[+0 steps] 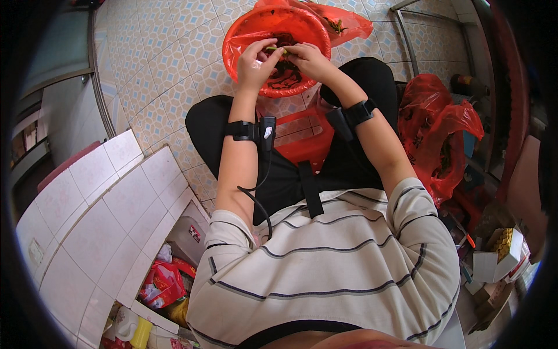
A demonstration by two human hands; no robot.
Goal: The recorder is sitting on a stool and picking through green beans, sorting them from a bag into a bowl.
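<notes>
Over a red bin lined with red plastic film, both hands meet at a small green piece of plant, perhaps a bean or stem. My left hand pinches its left end between thumb and fingers. The fingertips of my right hand hold its right end. Dark scraps lie inside the bin below the hands. Behind the bin's right side, a red plastic bag lies on the floor with more green pieces in it.
A red plastic frame, perhaps a stool, stands between the knees. At right is a red bag with greens inside, near a metal rack and open boxes. A tiled ledge runs along the left above stored bags.
</notes>
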